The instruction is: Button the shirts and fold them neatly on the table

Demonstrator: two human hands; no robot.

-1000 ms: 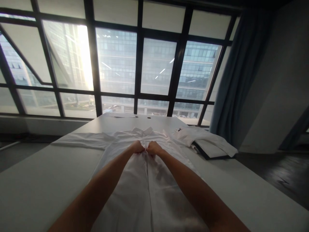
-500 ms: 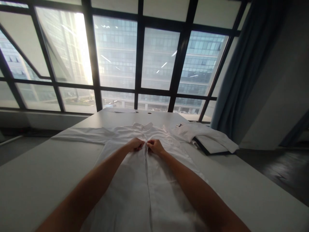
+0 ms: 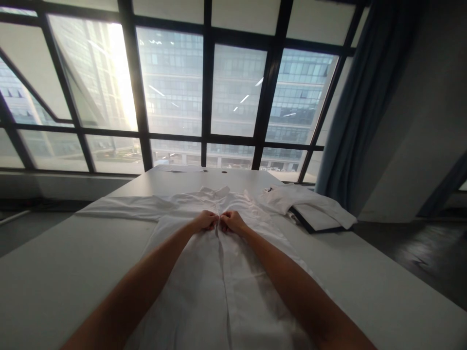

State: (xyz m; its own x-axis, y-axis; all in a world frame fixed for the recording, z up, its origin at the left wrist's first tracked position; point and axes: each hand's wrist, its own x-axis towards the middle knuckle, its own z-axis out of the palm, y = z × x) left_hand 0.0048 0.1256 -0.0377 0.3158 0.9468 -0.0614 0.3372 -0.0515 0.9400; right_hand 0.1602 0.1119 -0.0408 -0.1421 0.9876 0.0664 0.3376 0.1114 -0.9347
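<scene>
A white long-sleeved shirt (image 3: 197,277) lies spread on the white table (image 3: 73,272), its collar (image 3: 215,191) toward the far side and one sleeve (image 3: 120,206) stretched out to the left. Down its middle runs the front opening, whose two edges lie close together. My left hand (image 3: 205,220) pinches the left edge of the opening below the collar. Right beside it, my right hand (image 3: 232,221) has its fingers closed on the right edge. The fingertips nearly meet; any button between them is too small to make out.
At the right edge of the table, a white cloth (image 3: 314,201) lies over a dark-edged flat object (image 3: 317,224). White sheets (image 3: 178,168) rest at the table's far end. Beyond stand black-framed windows (image 3: 237,92) and a blue curtain (image 3: 350,107).
Both hands stay at the shirt's front opening, and the right hand has come slightly closer to the left. The whole view has shifted a little.
</scene>
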